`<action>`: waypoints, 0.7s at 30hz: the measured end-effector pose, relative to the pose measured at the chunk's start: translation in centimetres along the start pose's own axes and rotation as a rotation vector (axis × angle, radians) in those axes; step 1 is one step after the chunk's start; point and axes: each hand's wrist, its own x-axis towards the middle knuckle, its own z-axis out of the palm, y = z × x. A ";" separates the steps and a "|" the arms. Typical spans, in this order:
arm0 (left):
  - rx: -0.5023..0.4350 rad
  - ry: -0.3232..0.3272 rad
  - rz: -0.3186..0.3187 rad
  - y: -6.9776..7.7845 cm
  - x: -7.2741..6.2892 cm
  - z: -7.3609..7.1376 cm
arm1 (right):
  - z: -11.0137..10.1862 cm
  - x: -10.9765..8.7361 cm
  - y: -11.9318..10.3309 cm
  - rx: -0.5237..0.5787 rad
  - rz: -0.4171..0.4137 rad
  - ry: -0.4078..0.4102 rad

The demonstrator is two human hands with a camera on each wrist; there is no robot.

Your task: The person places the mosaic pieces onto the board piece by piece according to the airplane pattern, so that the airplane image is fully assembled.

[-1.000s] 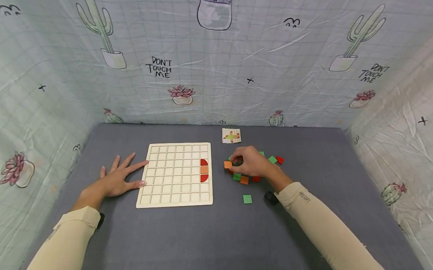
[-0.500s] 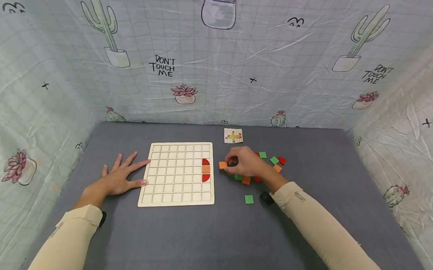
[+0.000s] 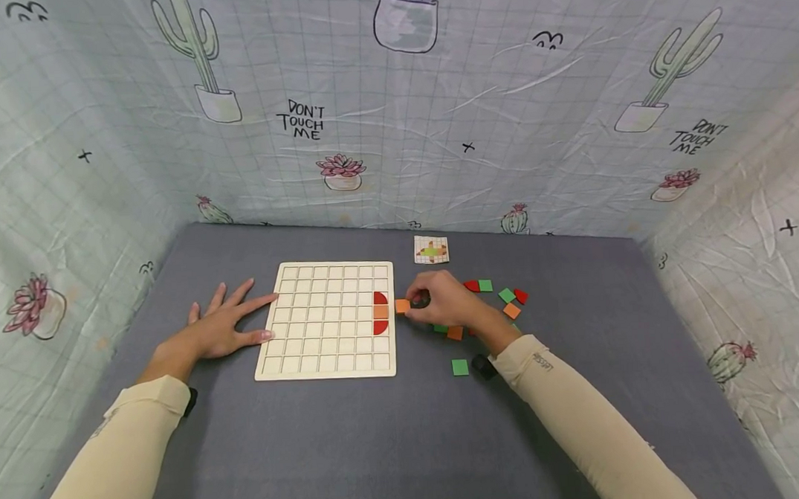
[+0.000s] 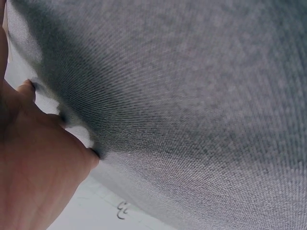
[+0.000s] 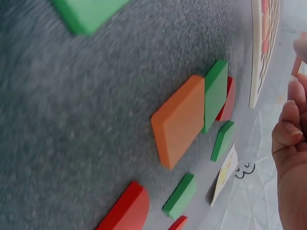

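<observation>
A cream gridded board lies flat on the grey tabletop. My left hand rests at its left side, fingers spread, with index finger and thumb tips on the board's edge. At the opposite edge, my right hand pinches an orange square tile between thumb and fingers. In the board's right column, an orange tile sits between a red rounded tile above and another red rounded tile below. The right wrist view catches the pinching fingers at its right edge.
Loose green, red and orange tiles lie around and under the right forearm, including an orange tile and a red tile. One green tile lies apart, nearer the front. A small pattern card lies behind. Printed cloth encloses the table.
My right hand has moved left with the orange tile, from the loose tiles to the board's right edge. My left hand stays at the board's left edge.
</observation>
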 end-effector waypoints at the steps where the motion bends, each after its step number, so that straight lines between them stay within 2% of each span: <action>1: 0.001 -0.002 0.000 0.1 0.0 0.0 | 0.1 0.1 0.0 0.000 0.001 -0.003; 8: 0.008 -0.008 -0.006 0.4 -0.1 -0.2 | 0.5 0.4 -0.3 -0.007 0.004 -0.018; 21: 0.081 0.004 -0.015 0.8 0.3 -0.6 | 1.2 1.2 -0.8 0.007 -0.008 -0.030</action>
